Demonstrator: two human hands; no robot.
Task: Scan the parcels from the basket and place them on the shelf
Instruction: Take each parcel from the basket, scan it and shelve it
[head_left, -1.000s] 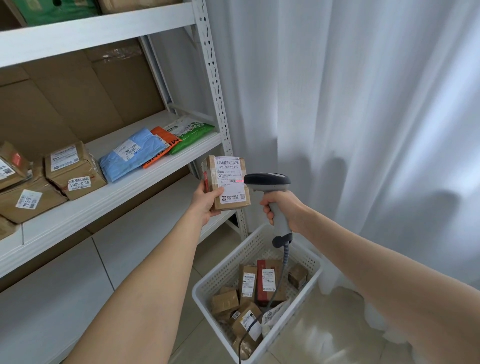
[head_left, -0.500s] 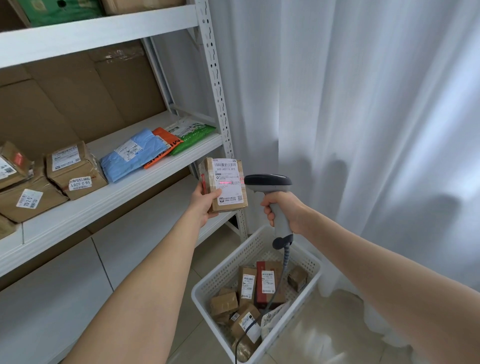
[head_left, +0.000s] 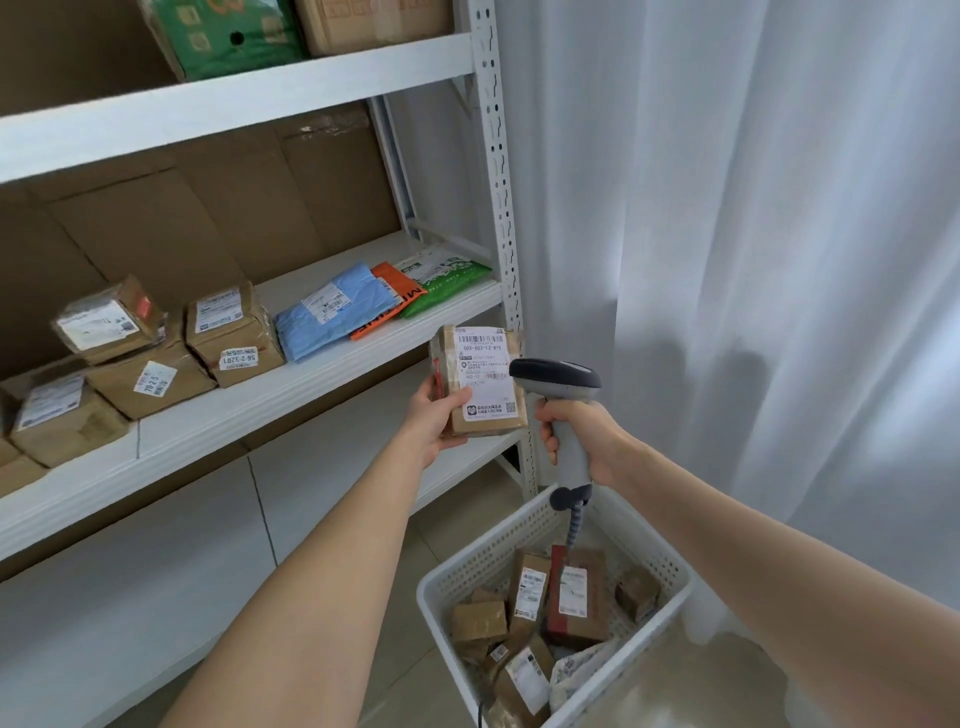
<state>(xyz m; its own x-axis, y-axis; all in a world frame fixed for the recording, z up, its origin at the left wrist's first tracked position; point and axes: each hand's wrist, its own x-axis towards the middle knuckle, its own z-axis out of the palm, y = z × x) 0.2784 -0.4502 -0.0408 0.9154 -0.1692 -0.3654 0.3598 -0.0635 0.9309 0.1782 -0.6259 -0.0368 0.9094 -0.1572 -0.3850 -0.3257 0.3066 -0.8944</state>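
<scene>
Left grip: we hold small brown cardboard parcel upright.
Right grip: round grey plastic scanner.
White metal shelf: left of parcel.

White sheer curtain w/ daylight thru it on right, pale glossy floor tiles below.

On the white metal shelf, brown cardboard parcels are stacked at nine o'clock. Toward twelve o'clock, a blue plastic mailer, an orange mailer and a green mailer are laid overlapping.
</scene>
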